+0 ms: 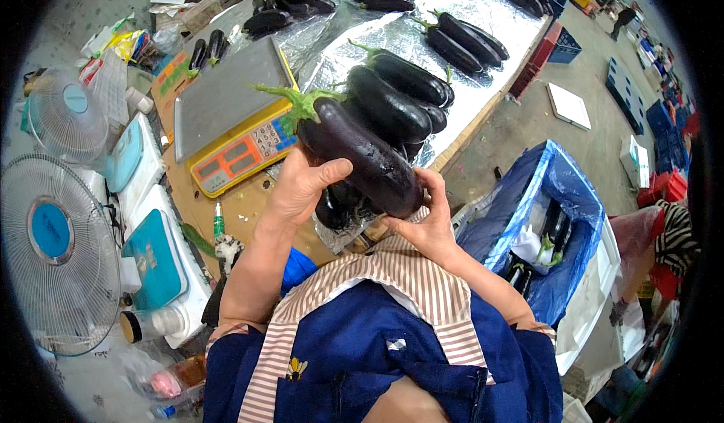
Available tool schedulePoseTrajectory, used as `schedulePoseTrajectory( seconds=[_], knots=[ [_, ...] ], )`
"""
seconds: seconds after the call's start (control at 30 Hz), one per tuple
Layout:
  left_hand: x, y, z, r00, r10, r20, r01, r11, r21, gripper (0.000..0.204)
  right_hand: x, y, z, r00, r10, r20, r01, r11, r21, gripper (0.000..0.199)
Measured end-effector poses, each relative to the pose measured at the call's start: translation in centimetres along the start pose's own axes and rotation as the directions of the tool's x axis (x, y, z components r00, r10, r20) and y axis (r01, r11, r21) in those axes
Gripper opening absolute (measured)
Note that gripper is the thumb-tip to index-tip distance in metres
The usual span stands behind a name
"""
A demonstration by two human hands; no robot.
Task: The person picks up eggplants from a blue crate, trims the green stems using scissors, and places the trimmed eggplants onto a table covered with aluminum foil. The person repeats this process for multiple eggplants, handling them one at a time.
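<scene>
Both hands grip one large eggplant (pixel 354 151) above the near edge of the table (pixel 483 99): the left hand (pixel 302 185) wraps its middle from below, and the right hand (pixel 426 223) cups its blunt end. It looks heavy, firm and glossy, with wet drops, so probably slippery; the thick body gives a surer hold than the green stem. More eggplants (pixel 400 95) lie just beyond on silver foil, a scale (pixel 230 114) stands to the left, and a blue-lined crate (pixel 550 219) sits on the floor to the right.
</scene>
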State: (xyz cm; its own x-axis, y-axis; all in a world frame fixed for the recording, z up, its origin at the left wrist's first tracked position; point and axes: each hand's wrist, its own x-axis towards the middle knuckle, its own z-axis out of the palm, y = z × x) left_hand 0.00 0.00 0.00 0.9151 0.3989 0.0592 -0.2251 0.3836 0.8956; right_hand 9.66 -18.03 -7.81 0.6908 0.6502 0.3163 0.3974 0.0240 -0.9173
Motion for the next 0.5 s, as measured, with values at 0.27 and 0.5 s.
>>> schedulePoseTrajectory(
  seconds=[0.27, 0.5],
  knots=[
    [-0.1, -0.1, -1.7, 0.998, -0.013, -0.066, 0.005, 0.992, -0.129, 0.042, 0.6, -0.1, -0.6, 0.995, -0.084, 0.058, 0.074, 0.984, 0.161, 0.078],
    [1.1, 0.3, -2.8, 0.938, -0.115, -0.328, 0.036, 0.971, -0.237, 0.042, 1.7, -2.1, -1.0, 0.714, 0.079, 0.696, -0.696, 0.19, 0.693, 0.06]
  ],
)
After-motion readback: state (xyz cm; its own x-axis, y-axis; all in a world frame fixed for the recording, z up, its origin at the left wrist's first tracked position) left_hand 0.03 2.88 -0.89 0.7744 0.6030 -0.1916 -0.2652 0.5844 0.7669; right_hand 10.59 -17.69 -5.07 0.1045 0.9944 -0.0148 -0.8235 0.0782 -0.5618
